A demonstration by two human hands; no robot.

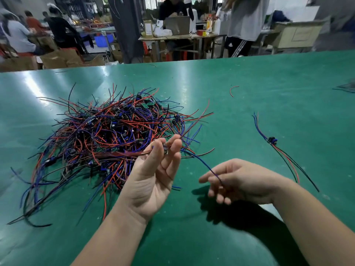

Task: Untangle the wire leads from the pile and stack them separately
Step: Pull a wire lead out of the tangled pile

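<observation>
One wire lead [201, 161] is hanging raised between both hands, just beside the near right edge of the pile [107, 135]. The left hand [151, 177], palm up, is pinching the lead's small dark component between thumb and fingertips. Red strands are trailing from it back into the pile. The right hand [242, 181], fingers loosely curled, is holding the far end of the lead's blue strand. The pile of red, blue and black leads is lying on the left of the green table [249, 73]. One separated lead [272, 140] is lying well apart on the right. A short red wire scrap [233, 91] is lying farther back.
</observation>
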